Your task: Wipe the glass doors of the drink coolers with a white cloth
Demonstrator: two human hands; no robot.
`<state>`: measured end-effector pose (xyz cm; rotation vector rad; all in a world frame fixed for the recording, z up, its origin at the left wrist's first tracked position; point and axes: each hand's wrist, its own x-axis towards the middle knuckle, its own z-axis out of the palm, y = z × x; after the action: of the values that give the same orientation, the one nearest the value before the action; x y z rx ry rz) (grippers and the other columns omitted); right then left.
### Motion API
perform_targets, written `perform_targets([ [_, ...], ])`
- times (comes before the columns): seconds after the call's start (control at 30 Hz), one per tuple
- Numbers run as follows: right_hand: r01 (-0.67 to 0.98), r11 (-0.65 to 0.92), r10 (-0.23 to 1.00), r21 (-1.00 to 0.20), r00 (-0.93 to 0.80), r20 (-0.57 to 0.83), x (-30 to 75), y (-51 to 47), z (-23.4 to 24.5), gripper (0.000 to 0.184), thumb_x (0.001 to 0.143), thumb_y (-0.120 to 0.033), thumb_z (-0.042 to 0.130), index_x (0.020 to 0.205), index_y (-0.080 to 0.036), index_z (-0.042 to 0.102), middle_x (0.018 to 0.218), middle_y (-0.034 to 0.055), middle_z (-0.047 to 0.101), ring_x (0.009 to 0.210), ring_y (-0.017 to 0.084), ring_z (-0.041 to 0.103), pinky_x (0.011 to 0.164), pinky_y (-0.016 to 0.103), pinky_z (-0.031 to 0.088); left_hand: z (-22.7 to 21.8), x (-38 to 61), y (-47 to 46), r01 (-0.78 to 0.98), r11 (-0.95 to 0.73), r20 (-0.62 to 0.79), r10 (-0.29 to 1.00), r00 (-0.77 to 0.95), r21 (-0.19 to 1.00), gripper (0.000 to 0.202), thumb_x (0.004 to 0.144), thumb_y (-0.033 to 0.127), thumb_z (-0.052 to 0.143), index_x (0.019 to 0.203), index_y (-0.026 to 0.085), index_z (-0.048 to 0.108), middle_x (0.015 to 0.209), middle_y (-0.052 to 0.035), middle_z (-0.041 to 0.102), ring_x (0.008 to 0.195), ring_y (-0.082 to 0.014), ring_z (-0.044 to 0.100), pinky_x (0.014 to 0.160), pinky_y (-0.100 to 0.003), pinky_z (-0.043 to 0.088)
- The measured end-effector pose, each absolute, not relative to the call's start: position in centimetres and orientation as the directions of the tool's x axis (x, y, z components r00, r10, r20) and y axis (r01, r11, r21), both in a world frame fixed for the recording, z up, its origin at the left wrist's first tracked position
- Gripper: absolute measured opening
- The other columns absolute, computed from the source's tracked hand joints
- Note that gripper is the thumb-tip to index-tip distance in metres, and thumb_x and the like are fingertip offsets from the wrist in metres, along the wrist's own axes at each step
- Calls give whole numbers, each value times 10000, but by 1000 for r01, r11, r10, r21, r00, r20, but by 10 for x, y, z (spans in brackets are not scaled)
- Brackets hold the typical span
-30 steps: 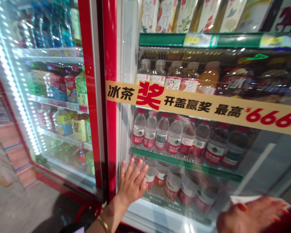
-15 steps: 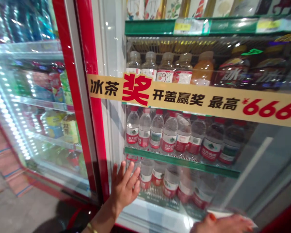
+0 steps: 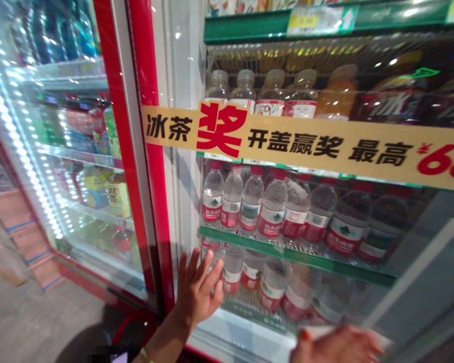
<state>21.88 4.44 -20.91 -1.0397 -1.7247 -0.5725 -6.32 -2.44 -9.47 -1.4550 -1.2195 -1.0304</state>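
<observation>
In the head view, spreads the left hand [image 3: 201,288] wide near seven o'clock, at the glass door [image 3: 419,282]; cannot tell whether touching. Holds the right hand [image 3: 339,346], blurred, near five o'clock over a white sheet [image 3: 319,331]; cannot tell how tightly closed. Could lose the white sheet through uneven pressure, or smudge the glass door through bare-skin contact.

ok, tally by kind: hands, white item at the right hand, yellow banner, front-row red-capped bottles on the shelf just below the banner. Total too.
Hands (left hand, right hand): 2
White cloth or paper, blurred: 1
Yellow banner: 1
Red-capped bottles, front row: 8
Total: 12
</observation>
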Motion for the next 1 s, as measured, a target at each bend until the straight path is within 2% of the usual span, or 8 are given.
perform_targets([
  [0.17,819,489,120,301,-404,907,223,29,-237,843,1008,-331,507,1768,-119,210,1803,65,190,1719,263,135,1444,471,87,-105,-69,-24,989,-82,965,223,141,-125,896,941,128,635,1751,305,296,1834,-5,220,1727,-283,155,1446,-529,117],
  [0.27,922,385,268,-49,-60,962,263,37,-204,780,1096,-325,326,1733,42,63,1813,256,-4,1724,377,3,1383,724,74,-113,-72,-22,989,-99,963,235,129,-108,923,919,123,695,1743,310,322,1828,-29,246,1722,-298,186,1441,-562,141],
  [0.37,883,336,340,-327,210,917,258,41,-164,782,1119,-377,267,1743,-3,-20,1812,278,30,1711,448,-31,1289,878,117,-114,-71,-22,988,-108,967,216,131,-110,948,910,113,726,1744,297,316,1821,-47,276,1715,-294,219,1440,-567,143],
  [0.43,906,407,306,-115,-16,952,230,35,-160,803,1092,-366,406,1759,-43,95,1797,238,202,1713,435,21,1326,835,96,-108,-70,-24,987,-114,967,215,138,-115,948,913,110,727,1746,286,309,1823,-44,274,1718,-288,209,1442,-561,135],
  [0.53,766,548,174,336,-497,850,203,19,-186,650,1053,-384,532,1695,-323,448,1735,-46,406,1717,247,148,1444,504,96,-96,-68,-26,980,-104,958,215,190,-171,963,907,85,721,1751,244,285,1839,-40,219,1730,-284,156,1449,-532,99],
  [0.6,707,575,121,412,-572,811,214,12,-206,595,1071,-374,501,1664,-408,480,1736,-138,352,1706,163,161,1436,366,98,-89,-67,-27,974,-101,954,206,220,-203,956,910,76,710,1751,217,278,1845,-38,198,1733,-284,142,1449,-513,84],
  [0.83,930,346,417,-128,-30,908,251,21,-205,885,1066,-319,423,1739,-1,-55,1782,289,-116,1697,446,-110,1298,856,97,-91,-65,-26,974,-137,961,186,206,-182,863,955,131,661,1741,217,317,1842,-25,225,1730,-284,157,1443,-505,83],
  [1.0,525,749,91,404,-685,722,196,15,-228,579,1059,-194,416,1609,-291,567,1800,-86,286,1713,108,128,1414,312,146,-90,-67,-29,971,-158,953,219,209,-177,862,966,128,646,1748,227,297,1851,-17,193,1736,-277,124,1445,-501,65],
])
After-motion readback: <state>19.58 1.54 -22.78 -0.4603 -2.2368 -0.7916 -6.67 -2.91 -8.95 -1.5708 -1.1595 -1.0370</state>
